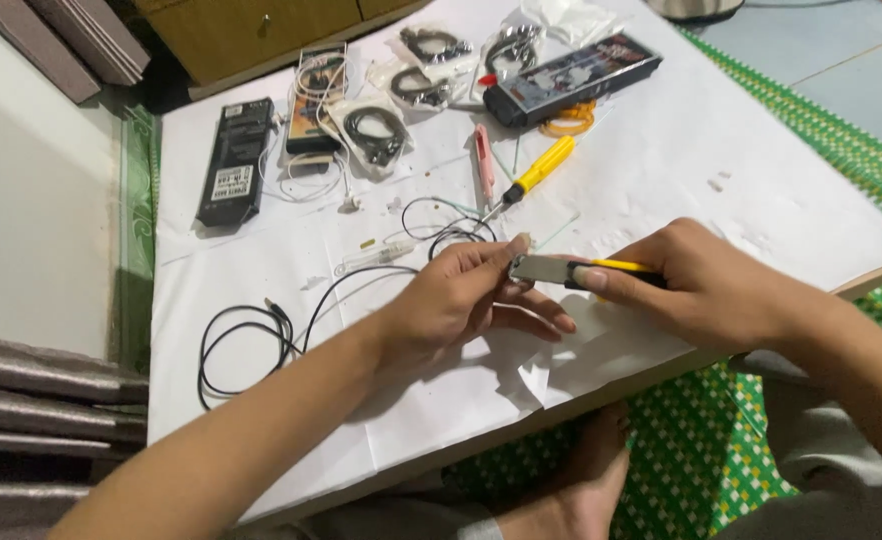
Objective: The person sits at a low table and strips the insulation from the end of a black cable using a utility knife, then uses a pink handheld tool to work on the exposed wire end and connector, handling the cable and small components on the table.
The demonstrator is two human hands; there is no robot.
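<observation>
My right hand (706, 280) grips a yellow and black utility knife (571, 270) with its blade out, thumb pressed on the slider. My left hand (466, 295) pinches a thin black cable (251, 330) at the blade's tip, thumb and forefinger closed on the wire. The cable runs left from my fingers and coils on the white paper-covered table (661, 170). Both hands hover just above the table's near edge.
A yellow-handled screwdriver (536, 172) and a pink tool (484, 160) lie behind my hands. Further back are bagged cables (376, 132), a black box (571, 75), a flat black device (236, 160) and white earphones (316, 165). A green patterned mat (701, 450) covers the floor.
</observation>
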